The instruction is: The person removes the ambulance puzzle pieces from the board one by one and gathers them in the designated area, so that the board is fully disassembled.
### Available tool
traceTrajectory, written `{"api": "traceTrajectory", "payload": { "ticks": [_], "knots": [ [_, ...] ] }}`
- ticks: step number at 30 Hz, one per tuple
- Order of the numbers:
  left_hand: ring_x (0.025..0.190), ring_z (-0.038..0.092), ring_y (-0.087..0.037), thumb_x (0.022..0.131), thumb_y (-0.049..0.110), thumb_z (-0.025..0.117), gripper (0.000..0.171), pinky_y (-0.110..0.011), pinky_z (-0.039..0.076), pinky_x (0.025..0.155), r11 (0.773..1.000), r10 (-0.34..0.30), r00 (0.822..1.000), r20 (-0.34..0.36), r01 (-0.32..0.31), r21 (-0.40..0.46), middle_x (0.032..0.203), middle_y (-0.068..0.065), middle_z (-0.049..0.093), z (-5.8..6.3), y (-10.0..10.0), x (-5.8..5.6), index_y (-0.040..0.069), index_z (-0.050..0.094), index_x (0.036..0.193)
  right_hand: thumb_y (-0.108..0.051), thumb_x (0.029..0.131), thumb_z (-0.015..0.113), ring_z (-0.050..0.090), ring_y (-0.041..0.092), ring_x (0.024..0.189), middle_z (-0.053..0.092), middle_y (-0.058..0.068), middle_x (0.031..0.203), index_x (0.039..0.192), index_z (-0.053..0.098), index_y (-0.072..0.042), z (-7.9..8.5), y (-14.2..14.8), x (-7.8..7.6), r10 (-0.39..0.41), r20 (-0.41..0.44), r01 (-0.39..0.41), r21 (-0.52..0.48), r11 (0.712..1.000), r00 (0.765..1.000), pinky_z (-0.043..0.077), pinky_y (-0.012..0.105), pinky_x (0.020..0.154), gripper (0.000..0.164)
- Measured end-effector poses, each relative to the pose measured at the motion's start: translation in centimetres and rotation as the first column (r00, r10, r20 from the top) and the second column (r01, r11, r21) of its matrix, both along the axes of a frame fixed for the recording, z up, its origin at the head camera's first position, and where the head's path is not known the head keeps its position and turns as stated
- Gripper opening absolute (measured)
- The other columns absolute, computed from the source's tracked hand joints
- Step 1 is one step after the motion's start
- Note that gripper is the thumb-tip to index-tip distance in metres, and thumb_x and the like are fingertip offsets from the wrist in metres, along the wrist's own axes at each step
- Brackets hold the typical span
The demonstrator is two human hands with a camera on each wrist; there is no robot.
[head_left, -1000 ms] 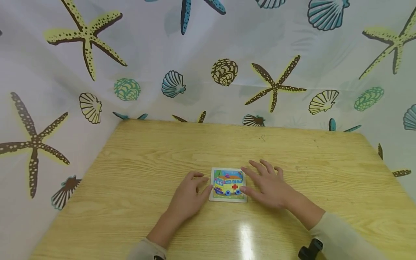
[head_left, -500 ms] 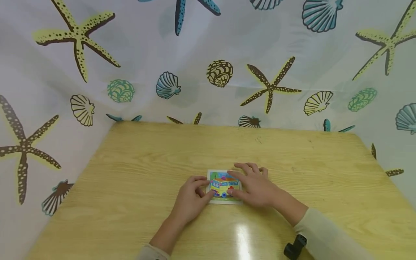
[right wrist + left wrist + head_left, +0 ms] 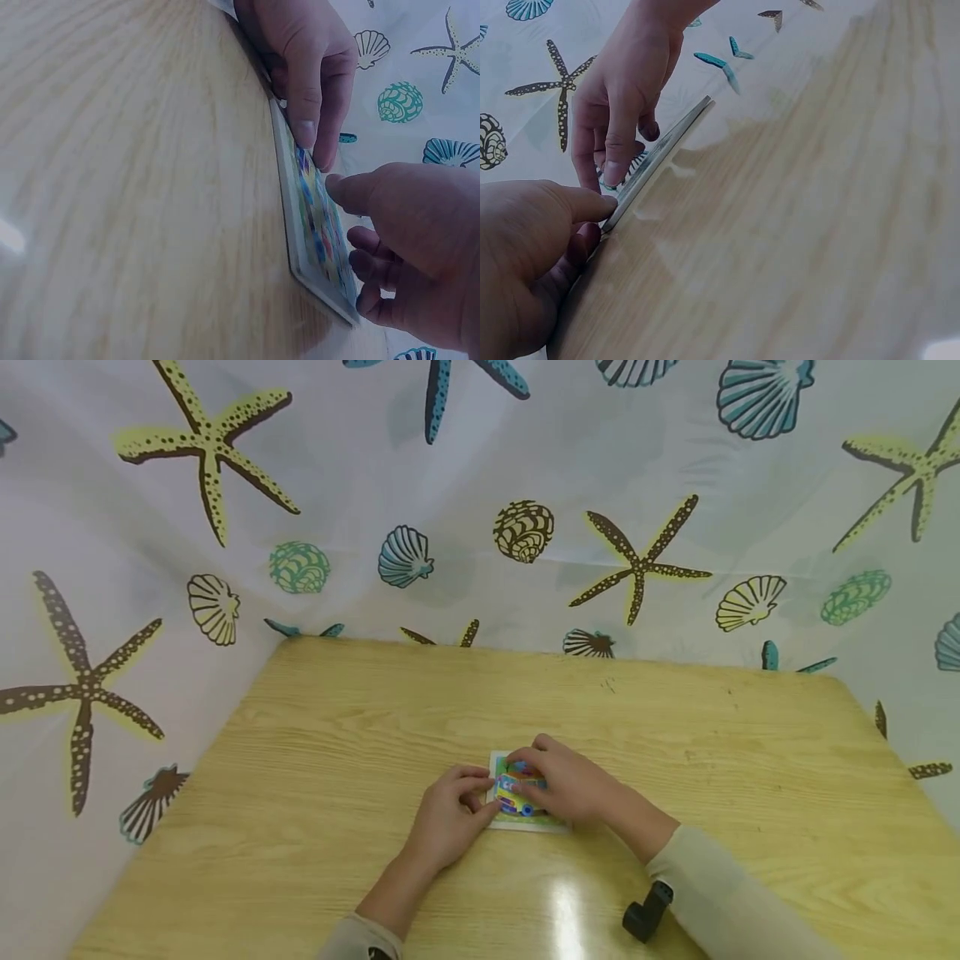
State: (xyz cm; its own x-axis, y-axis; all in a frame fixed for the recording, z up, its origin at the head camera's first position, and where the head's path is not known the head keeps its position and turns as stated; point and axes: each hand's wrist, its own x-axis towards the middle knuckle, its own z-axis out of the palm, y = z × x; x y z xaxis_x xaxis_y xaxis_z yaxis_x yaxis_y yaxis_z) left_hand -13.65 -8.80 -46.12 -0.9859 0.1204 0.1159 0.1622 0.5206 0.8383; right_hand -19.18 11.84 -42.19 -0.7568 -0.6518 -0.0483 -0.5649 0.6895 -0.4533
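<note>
A small square picture board with a white border and a cartoon yellow ambulance lies flat on the table. My left hand holds it at the left edge, thumb and bent fingers against the border. In the left wrist view the board appears edge-on, with the left thumb at its near corner. Over the right half is my right hand, its thumb and index finger apart above the ambulance, hiding part of it. The right wrist view has the right hand beside the board, fingers bent; contact cannot be told.
A light wood-grain table lies under both hands. White cloth printed with starfish and shells hangs behind and at the sides. A black device is strapped at the right wrist, by the beige sleeve.
My right hand has moved left over the picture board, covering more of the ambulance, and its fingers have bent more. The left hand has stayed at the left edge. The head view has shifted slightly.
</note>
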Motion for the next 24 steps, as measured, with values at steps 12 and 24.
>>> {"api": "traceTrajectory", "payload": {
  "ticks": [12, 24],
  "knots": [
    [0.076, 0.058, -0.008, 0.085, 0.009, 0.079, 0.021, -0.018, 0.048, 0.064, 1.000, -0.004, 1.000, -0.030, 0.004, 0.003, 0.120, -0.007, 0.065, -0.2, 0.2, -0.1, 0.000, 0.076, 0.104, -0.038, 0.101, 0.057, 0.058, 0.012, 0.085, 0.059, 0.002, 0.107, 0.139, 0.054, -0.020, -0.1, -1.1, -1.2, -0.018, 0.045, 0.015, 0.072, 0.997, 0.999, 0.051, 0.033, 0.074, 0.042],
    [0.078, 0.058, -0.009, 0.087, 0.008, 0.077, 0.017, -0.019, 0.049, 0.065, 1.000, -0.023, 0.999, -0.028, 0.023, -0.005, 0.122, -0.010, 0.064, -0.1, 0.2, 0.0, 0.000, 0.076, 0.102, -0.034, 0.102, 0.056, 0.056, 0.013, 0.080, 0.061, 0.004, 0.103, 0.138, 0.053, -0.014, 0.1, -1.6, -1.6, 0.051, 0.013, -0.052, 0.088, 0.995, 0.999, 0.050, 0.034, 0.075, 0.041]
  ]
}}
